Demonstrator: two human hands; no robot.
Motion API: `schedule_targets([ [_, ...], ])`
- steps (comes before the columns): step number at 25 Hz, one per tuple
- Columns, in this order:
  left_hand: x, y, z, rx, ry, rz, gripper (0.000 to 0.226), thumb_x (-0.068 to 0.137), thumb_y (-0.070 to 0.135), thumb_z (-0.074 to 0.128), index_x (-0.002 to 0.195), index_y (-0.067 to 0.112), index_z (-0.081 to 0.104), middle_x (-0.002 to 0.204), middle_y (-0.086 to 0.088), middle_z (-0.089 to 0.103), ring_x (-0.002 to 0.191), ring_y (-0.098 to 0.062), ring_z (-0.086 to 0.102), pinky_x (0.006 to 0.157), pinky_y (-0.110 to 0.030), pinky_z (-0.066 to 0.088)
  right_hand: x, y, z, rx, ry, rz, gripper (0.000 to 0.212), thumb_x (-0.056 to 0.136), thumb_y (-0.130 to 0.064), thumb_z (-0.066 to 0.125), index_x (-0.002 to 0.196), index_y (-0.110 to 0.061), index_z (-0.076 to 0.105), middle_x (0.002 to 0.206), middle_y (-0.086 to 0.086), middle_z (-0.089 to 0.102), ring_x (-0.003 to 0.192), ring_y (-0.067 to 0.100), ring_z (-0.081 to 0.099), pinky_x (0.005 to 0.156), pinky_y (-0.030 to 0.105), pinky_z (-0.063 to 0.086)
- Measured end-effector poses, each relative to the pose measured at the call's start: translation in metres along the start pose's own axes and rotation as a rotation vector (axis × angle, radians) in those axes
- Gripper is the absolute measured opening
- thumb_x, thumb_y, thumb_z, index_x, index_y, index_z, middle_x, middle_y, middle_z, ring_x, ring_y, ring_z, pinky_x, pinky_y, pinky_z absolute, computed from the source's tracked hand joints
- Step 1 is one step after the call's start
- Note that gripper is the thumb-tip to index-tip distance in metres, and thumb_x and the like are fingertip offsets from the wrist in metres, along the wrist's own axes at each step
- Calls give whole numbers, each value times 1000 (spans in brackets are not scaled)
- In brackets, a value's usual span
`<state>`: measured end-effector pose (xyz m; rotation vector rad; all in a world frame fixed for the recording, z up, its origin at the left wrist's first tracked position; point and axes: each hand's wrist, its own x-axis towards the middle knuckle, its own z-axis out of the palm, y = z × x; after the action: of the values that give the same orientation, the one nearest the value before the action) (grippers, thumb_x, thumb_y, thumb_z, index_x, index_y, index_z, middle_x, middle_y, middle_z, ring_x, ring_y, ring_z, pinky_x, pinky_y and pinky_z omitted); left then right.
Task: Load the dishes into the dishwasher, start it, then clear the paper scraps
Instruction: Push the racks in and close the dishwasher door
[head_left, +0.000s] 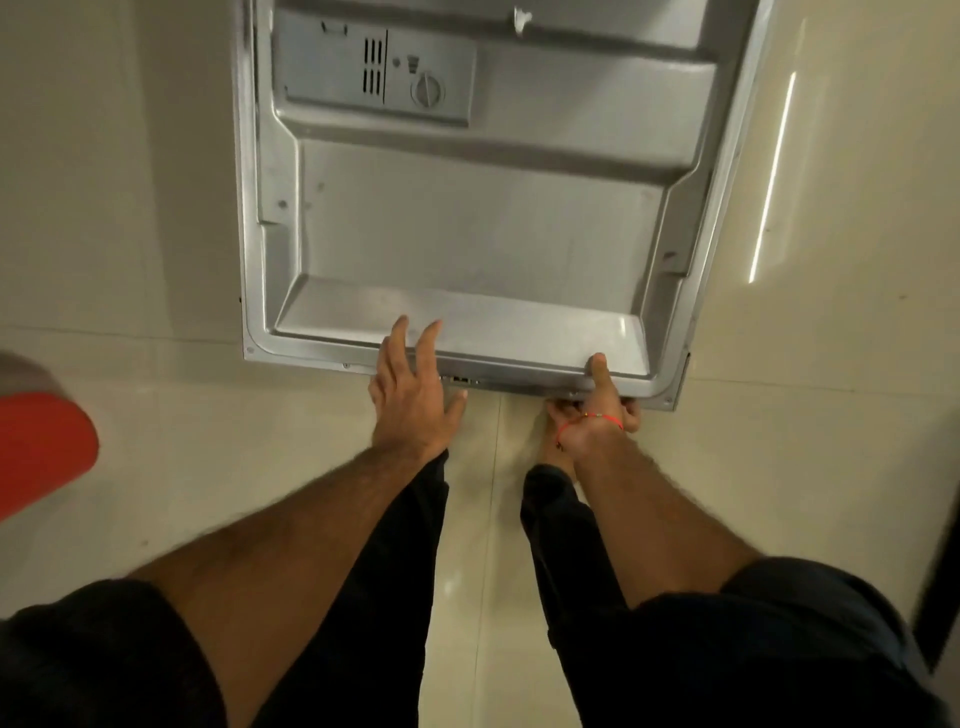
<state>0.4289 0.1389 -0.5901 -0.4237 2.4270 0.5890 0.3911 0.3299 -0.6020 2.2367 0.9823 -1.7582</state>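
The dishwasher door (483, 218) lies folded down in front of me, its grey steel inner face up, with the detergent compartment (379, 67) near the far end. My right hand (595, 410) grips the door's near edge at the right, thumb on top and fingers underneath. My left hand (413, 389) is spread, fingers apart, over the middle of that same edge and holds nothing. No dishes, racks or paper scraps are in view.
Pale glossy floor tiles (130, 260) lie on both sides of the door. A red object (41, 452) sits at the left edge. My legs in dark trousers stand just behind the door's near edge.
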Motion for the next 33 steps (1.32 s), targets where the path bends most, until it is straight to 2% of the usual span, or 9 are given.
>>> schedule_targets([
  [6, 10, -12, 20, 235, -33, 193, 97, 84, 31, 72, 158, 32, 10, 168, -7, -9, 155, -34, -1, 120, -60, 18, 24, 11, 5, 221, -35, 16, 99, 50, -22, 97, 123, -32, 31, 119, 9, 51, 101, 35, 62, 72, 70, 53],
  [10, -3, -26, 13, 381, 18, 234, 102, 82, 34, 75, 159, 30, 8, 168, -13, -7, 155, -38, -3, 120, -60, 9, 14, 10, 2, 136, -111, 32, 85, 58, -34, 93, 128, -19, 49, 127, 11, 60, 108, 34, 64, 86, 62, 54],
  [14, -44, -30, -32, 511, 112, 310, 115, 78, 53, 78, 161, 27, 3, 169, -15, -6, 155, -41, -7, 121, -67, 8, -71, -8, -22, 85, -62, -45, 86, 69, -56, 79, 139, -28, 37, 133, 1, 54, 114, 23, 58, 98, 50, 51],
  [17, -78, -1, -98, 498, 358, 399, 121, 75, 67, 75, 163, 28, 2, 169, -15, 5, 154, -43, 3, 120, -67, 3, -160, -14, -56, 189, -146, -225, 87, 77, -44, 77, 148, -35, 29, 122, 0, 60, 116, 32, 61, 97, 56, 51],
  [19, -88, 25, -153, 494, 519, 497, 110, 80, 74, 66, 163, 31, 7, 167, -12, 11, 154, -40, 10, 120, -67, 3, -213, -30, -64, 175, -149, -418, 83, 80, -35, 76, 149, -33, 29, 117, 5, 60, 115, 39, 61, 93, 59, 52],
  [22, -87, 63, -236, 525, 689, 630, 92, 91, 71, 54, 162, 29, 16, 164, -6, 22, 151, -34, 19, 117, -67, 17, -277, -62, -60, 99, -191, -665, 84, 80, -38, 75, 149, -37, 27, 122, 4, 58, 114, 26, 63, 94, 58, 52],
  [25, -81, 95, -297, 592, 739, 685, 97, 88, 66, 61, 163, 23, 15, 163, -5, 26, 149, -31, 25, 118, -62, 21, -316, -87, -52, -71, -198, -849, 88, 83, -44, 72, 152, -41, 18, 126, -5, 57, 117, 13, 59, 97, 52, 53],
  [27, -76, 113, -332, 619, 779, 745, 93, 91, 65, 57, 163, 21, 17, 162, -6, 30, 147, -30, 30, 119, -59, 23, -334, -105, -47, -231, -143, -1039, 91, 86, -47, 69, 156, -33, 12, 131, -2, 52, 121, 13, 52, 100, 45, 51],
  [33, -32, 172, -448, 613, 888, 962, 83, 95, 65, 54, 160, 19, 30, 164, -7, 32, 152, -33, 26, 123, -54, 22, -377, -187, -2, -412, -92, -1618, 84, 89, -27, 72, 151, 3, 25, 111, 13, 59, 107, 19, 46, 102, 53, 39],
])
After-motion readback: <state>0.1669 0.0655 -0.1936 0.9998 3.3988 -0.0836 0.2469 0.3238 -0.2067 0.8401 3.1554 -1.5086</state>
